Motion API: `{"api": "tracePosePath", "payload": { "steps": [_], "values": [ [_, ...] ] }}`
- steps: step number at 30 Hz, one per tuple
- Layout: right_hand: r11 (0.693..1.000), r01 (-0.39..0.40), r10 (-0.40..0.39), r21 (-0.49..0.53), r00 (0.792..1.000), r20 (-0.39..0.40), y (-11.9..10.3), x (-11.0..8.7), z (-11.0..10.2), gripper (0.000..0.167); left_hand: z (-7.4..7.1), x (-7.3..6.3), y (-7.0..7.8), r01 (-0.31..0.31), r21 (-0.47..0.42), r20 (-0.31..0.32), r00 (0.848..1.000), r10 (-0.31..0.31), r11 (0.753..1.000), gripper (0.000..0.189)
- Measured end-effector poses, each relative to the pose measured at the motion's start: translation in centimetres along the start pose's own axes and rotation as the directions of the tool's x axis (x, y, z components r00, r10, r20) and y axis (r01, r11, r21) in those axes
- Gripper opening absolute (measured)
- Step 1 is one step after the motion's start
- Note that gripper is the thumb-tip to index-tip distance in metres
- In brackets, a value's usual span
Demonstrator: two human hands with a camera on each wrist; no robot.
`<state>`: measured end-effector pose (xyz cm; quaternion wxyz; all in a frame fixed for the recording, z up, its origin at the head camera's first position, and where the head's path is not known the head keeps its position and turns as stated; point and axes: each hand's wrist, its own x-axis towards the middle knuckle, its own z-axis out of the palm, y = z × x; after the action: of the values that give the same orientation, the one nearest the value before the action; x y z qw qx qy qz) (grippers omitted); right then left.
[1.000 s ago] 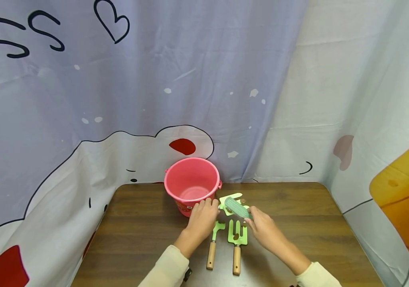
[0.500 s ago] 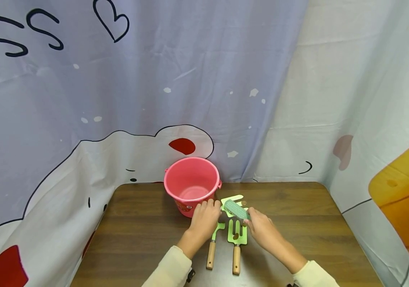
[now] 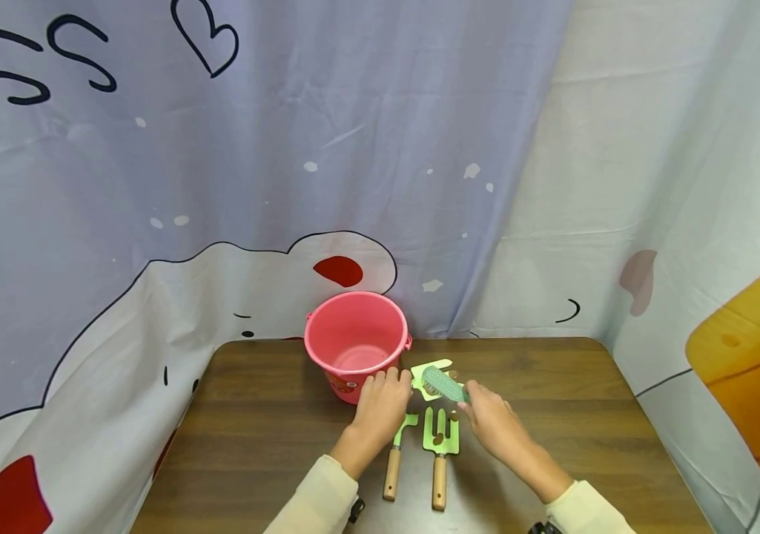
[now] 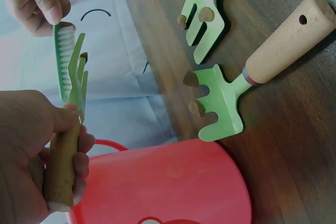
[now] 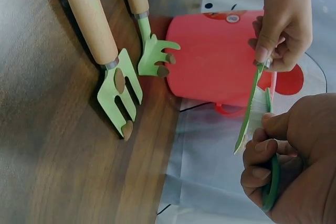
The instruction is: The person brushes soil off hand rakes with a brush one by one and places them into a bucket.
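In the head view my left hand (image 3: 382, 408) grips a light-green garden fork (image 3: 423, 372) by its wooden handle (image 4: 62, 166), raised in front of the bucket. My right hand (image 3: 496, 426) holds a green scrubbing brush (image 3: 444, 383), fingers curled round its handle. The brush's white bristles (image 4: 66, 51) face the fork's tines and lie right against them in the left wrist view. A brown lump (image 4: 84, 56) shows on one tine. On the table below lie a second green hand fork (image 3: 445, 448) and a small green rake (image 4: 227, 109), both with brown lumps on them.
A pink bucket (image 3: 353, 326) stands at the back of the wooden table (image 3: 253, 445), just behind my left hand. A printed curtain (image 3: 286, 148) hangs close behind the table's far edge and along its sides.
The brush has shifted slightly left, then back to the right over the held fork. My left hand keeps its grip and has barely moved. The tools on the table lie as before.
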<state>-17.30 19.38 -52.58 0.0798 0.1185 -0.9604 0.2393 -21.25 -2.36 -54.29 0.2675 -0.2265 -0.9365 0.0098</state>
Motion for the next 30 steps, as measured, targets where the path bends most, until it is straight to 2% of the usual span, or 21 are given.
{"api": "tracePosePath", "payload": {
  "steps": [9,19,30],
  "values": [
    [1.000,-0.018,0.018,-0.006,1.000,-0.024,1.8,0.2,-0.4,0.013,-0.3,0.0,-0.1,0.010,-0.007,0.009,1.000,-0.010,1.000,0.021],
    [1.000,-0.016,0.015,-0.023,0.999,-0.033,2.2,0.1,-0.3,0.013,-0.1,-0.1,0.1,0.004,0.002,0.005,1.000,-0.004,1.000,0.018],
    [0.998,-0.065,0.065,-0.024,0.998,-0.010,3.0,0.4,-0.3,0.014,0.1,-0.1,0.2,0.009,0.003,0.016,1.000,-0.009,1.000,0.018]
  ]
}}
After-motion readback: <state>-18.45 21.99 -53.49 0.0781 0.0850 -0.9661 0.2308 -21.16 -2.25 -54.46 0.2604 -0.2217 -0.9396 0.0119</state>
